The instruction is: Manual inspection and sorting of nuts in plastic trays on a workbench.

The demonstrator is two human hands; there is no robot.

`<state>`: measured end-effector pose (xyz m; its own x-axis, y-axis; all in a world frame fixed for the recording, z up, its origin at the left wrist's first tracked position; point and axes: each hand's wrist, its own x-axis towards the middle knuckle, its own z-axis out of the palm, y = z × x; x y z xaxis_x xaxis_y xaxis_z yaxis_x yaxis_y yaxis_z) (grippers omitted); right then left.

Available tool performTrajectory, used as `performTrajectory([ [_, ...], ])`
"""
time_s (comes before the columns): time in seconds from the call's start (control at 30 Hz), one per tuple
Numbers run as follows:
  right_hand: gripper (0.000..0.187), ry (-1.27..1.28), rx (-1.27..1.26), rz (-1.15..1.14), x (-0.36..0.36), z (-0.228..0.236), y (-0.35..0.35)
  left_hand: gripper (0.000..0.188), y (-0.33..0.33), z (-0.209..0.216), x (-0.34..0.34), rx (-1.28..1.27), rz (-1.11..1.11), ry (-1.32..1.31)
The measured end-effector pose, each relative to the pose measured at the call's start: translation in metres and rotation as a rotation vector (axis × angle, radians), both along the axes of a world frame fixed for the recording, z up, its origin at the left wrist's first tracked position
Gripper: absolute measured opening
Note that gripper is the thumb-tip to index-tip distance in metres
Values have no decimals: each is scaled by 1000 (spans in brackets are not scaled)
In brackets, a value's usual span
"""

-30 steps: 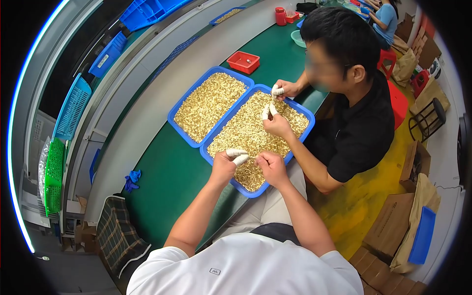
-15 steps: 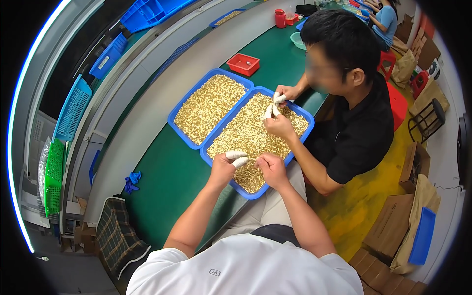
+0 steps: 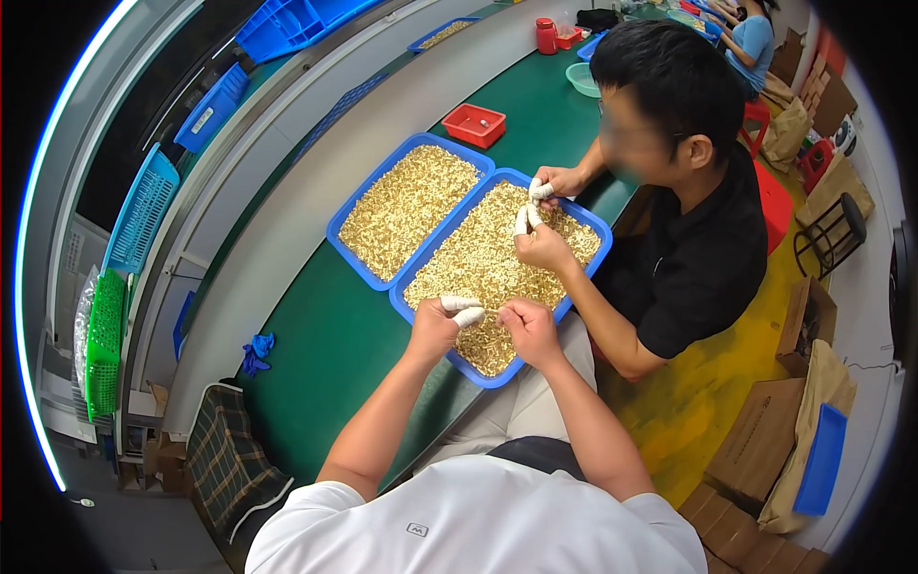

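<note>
Over the near part of a blue tray (image 3: 606, 234) filled with small gold-coloured metal pieces (image 3: 492, 253), my two hands face each other with fingertips close together. My left hand (image 3: 438, 327) wears white finger covers on thumb and forefinger, closed in a pinch. My right hand (image 3: 532, 331) is bare, its fingers pinched too. A thin gold-coloured piece (image 3: 490, 310) seems to span the gap between both sets of fingertips; its exact shape is too small to tell.
Against this tray stands a second blue tray (image 3: 332, 230) of similar pieces on the green table (image 3: 316, 330). At right a co-worker's hands (image 3: 545, 239), also with white finger covers, pinch over my tray. A red bin (image 3: 473, 125) and a crumpled blue glove (image 3: 256, 353) lie farther off.
My hands hold nearly the same place and pinch. The co-worker's head and hands have shifted very slightly to the right.
</note>
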<state>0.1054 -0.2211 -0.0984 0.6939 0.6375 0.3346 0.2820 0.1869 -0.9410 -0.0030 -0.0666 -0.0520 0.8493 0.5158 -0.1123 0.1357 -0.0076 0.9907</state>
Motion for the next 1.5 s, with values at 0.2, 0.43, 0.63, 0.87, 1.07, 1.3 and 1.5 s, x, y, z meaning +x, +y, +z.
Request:
performTrajectory([
  [0.2,19,-36,-34,27,0,1,1,10,-5,-3,0,-31,-113,93],
  [0.43,20,39,16,-10,0,-1,1,10,-2,0,-2,-18,8,10],
  [0.63,20,-15,-20,26,0,7,-2,10,1,-1,-3,41,4,-21],
  [0.87,19,-69,-31,47,0,4,0,11,-3,1,3,68,-9,82],
  [1.07,18,29,-12,10,-2,3,2,14,0,-3,3,218,2,117],
  [1.3,15,-31,-36,29,0,4,1,11,-1,-6,-3,123,-73,-11],
  [1.5,15,-7,-25,-15,-2,1,3,9,25,7,2,272,-36,57],
])
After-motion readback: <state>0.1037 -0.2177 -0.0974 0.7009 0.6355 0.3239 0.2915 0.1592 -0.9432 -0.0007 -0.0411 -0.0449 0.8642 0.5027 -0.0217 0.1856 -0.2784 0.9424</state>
